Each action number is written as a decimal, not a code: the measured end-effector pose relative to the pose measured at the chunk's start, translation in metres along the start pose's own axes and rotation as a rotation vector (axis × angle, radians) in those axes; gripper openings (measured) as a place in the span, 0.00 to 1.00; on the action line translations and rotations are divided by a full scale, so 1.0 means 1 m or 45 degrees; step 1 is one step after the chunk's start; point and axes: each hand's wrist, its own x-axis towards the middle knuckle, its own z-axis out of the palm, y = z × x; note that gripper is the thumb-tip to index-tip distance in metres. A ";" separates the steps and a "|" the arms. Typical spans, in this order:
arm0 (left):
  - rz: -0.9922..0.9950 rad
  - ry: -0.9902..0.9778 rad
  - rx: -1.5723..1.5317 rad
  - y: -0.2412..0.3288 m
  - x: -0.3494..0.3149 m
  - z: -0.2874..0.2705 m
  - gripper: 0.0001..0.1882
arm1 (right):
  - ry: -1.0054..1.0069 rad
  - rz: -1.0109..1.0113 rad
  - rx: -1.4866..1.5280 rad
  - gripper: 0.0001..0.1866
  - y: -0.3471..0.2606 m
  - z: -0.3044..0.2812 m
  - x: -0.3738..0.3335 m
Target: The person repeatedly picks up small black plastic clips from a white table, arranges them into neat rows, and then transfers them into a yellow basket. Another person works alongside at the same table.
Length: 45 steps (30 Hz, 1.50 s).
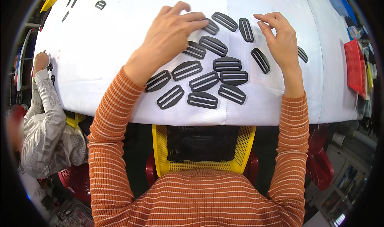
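Note:
Black plastic strap slider buckles, several of them, lie loosely spread on the white-covered table (pixel 108 39) in front of me. My left hand (pixel 166 33) reaches over the far left of the spread with fingers apart. Its fingertip meets one buckle (pixel 211 27), partly covering it, and another buckle (pixel 195 50) lies close under the hand's edge. To the right, my right hand (pixel 280 39) hovers with thumb and fingers apart and nothing between them. Nearest to it are an upright-lying buckle (pixel 246 30) and a slanted buckle (pixel 261 60). One more buckle (pixel 302 54) is partly hidden behind the right wrist.
A yellow basket (pixel 161 151) holding black items stands below the table's front edge, before my body. At the right edge is a red basket (pixel 354 67). Another person's hand (pixel 41 61) rests at the table's left end. A lone small buckle (pixel 100 5) lies far left.

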 end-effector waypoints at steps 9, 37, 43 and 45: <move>-0.351 0.468 -0.402 -0.026 -0.043 -0.041 0.17 | -0.054 -0.051 -0.324 0.12 -0.020 0.008 -0.021; -0.651 0.430 -0.640 0.089 -0.128 -0.066 0.16 | -0.038 0.558 0.028 0.11 -0.025 -0.047 -0.100; -0.679 0.411 -0.591 0.092 -0.135 -0.063 0.16 | 0.088 0.331 -0.090 0.11 -0.035 -0.036 -0.112; -0.687 0.420 -0.584 0.093 -0.133 -0.062 0.16 | 0.075 0.337 -0.074 0.12 -0.039 -0.035 -0.112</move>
